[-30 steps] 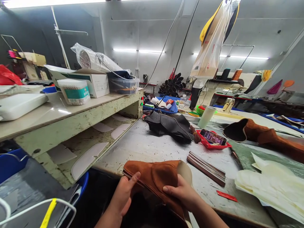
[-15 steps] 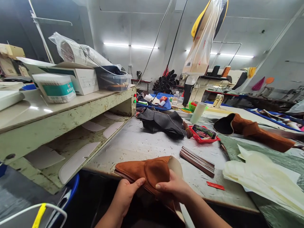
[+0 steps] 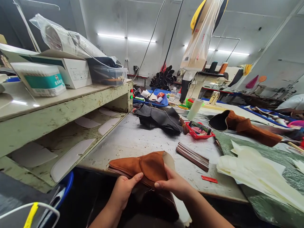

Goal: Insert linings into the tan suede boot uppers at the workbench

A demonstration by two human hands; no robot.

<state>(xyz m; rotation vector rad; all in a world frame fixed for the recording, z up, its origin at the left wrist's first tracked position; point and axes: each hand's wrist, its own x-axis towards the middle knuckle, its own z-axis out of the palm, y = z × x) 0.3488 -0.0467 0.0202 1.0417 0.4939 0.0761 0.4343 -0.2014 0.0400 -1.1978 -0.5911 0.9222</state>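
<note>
A brown suede boot upper [image 3: 152, 167] lies at the table's front edge, its toe part pointing left and a pale lining showing at its right end. My left hand [image 3: 125, 188] grips its lower edge, thumb on top and fingers hidden beneath. Around the right part is my right hand [image 3: 174, 182], the thumb pressed on the suede near a seam. More of the brown piece hangs below the table edge in shadow. Just right of it on the table lie a bundle of dark brown strips [image 3: 193, 156] and a small red piece [image 3: 209, 179].
Black leather pieces [image 3: 159, 118] lie behind, beside a red basket [image 3: 200, 130] holding a phone. Another brown boot upper [image 3: 247, 126] and pale sheets [image 3: 256, 171] are at the right. A shelf unit [image 3: 71, 109] with boxes on top borders the left.
The view has shifted slightly, so the surroundings sit further left and up. Both hands keep their hold on the boot upper; its hanging dark part shows more below the table edge.
</note>
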